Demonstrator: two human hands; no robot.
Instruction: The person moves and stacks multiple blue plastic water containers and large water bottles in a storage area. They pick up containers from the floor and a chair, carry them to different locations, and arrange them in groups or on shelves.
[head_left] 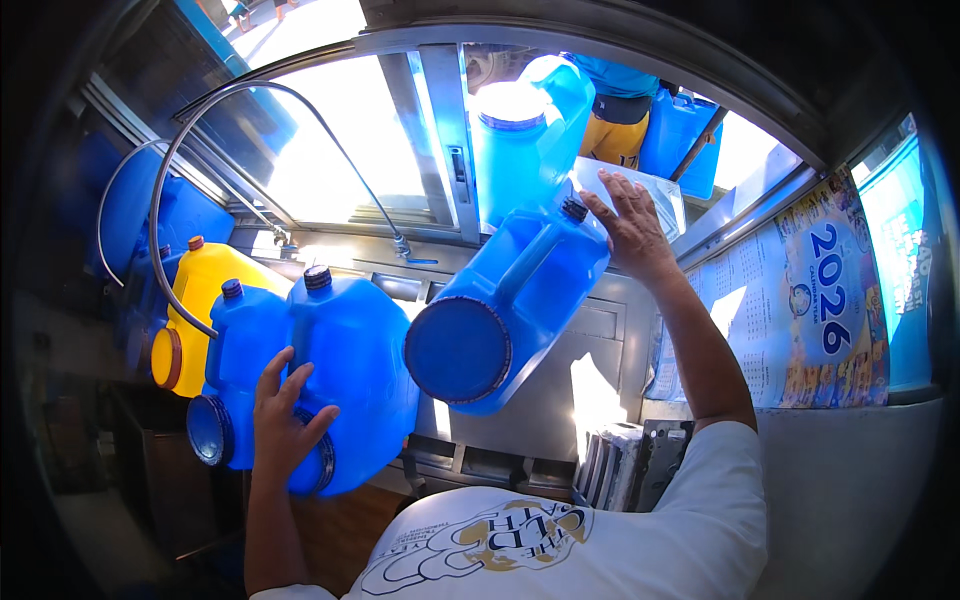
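In front of me a translucent blue water jug (540, 285) lies tilted, its wide round cap facing me and its small dark cap near the window. My right hand (632, 225) is at that jug's far end, with fingers stretched out flat beside the small cap; whether the palm presses on it is unclear. My left hand (284, 415) has its fingers spread in front of a second blue jug (365, 365), near its wide cap; I cannot tell if they touch. Left of it is another blue jug (255, 325), then a yellow jug (217, 295) with a brown-red cap.
A curved metal pipe (160, 200) arches over the jugs from a tap (402, 245). At the window opening stands a light-blue jug (515, 150). Outside, a person in yellow shorts (610, 138) is beside another blue jug (680, 140). A calendar (790, 300) covers the right wall.
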